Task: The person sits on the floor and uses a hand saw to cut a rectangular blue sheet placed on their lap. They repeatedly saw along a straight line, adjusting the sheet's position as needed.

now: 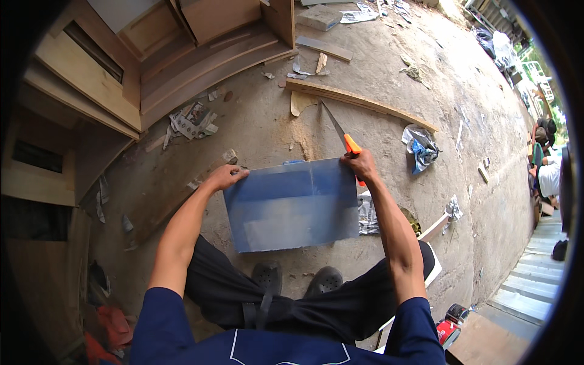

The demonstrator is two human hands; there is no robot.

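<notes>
A blue-grey rectangular sheet (292,207) is held flat above my knees, over the dirt floor. My left hand (226,177) grips its upper left corner. My right hand (360,164) is at the sheet's upper right corner and is closed on the orange handle of a hand saw (338,130), whose thin blade points up and away to the left. My two dark clogs (301,280) stand on the ground just below the sheet.
Wooden cabinet frames and panels (121,73) stand at the upper left. A long wooden strip (365,102) lies beyond the saw. Crumpled paper (193,120), a plastic bag (420,146) and scraps litter the floor. Steps (529,286) run down at right, where another person (547,176) sits.
</notes>
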